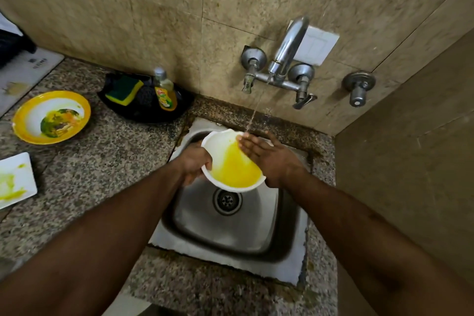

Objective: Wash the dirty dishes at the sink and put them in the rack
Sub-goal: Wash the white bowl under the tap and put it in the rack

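A white bowl smeared yellow inside is held tilted over the steel sink. My left hand grips its left rim. My right hand lies flat with fingers spread on the bowl's right inner side. A thin stream of water falls from the wall tap onto the fingertips of that hand at the bowl's far rim. On the counter to the left sit a dirty yellow-rimmed plate and a stained white square plate.
A black tray behind the sink's left corner holds a green-and-yellow sponge and a dish-soap bottle. The granite counter surrounds the sink. A tiled side wall stands close on the right. No rack is in view.
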